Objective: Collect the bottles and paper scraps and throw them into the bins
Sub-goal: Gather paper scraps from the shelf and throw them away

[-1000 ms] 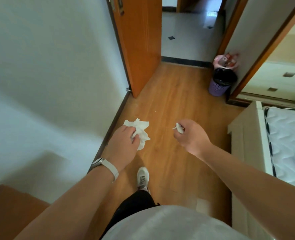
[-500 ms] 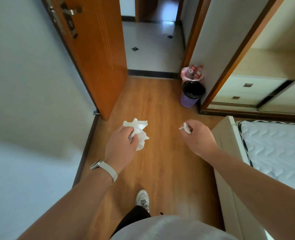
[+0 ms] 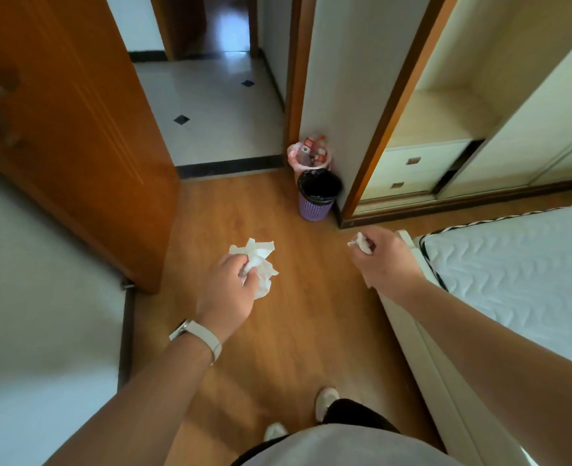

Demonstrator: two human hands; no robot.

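My left hand (image 3: 225, 290), with a white watch on the wrist, grips a crumpled white paper scrap (image 3: 259, 265) over the wooden floor. A smaller white paper scrap (image 3: 361, 243) is pinched in my right hand (image 3: 383, 257), near the bed's corner. Ahead by the wall corner stands a purple bin (image 3: 318, 196) lined with a black bag; its inside looks dark. Right behind it sits a pink-lined bin (image 3: 308, 156) that holds bottles with red labels. Both hands are well short of the bins.
An open orange door (image 3: 76, 129) stands on the left, with a tiled hallway (image 3: 217, 112) beyond. The bed (image 3: 513, 270) with a white quilted mattress fills the right side. A wardrobe with drawers (image 3: 415, 169) stands open behind the bins. Bare wooden floor (image 3: 304, 314) leads ahead.
I have walked forward and turned slightly; the bins and the door are closer and more central. Both hands keep the same hold on their paper scraps.
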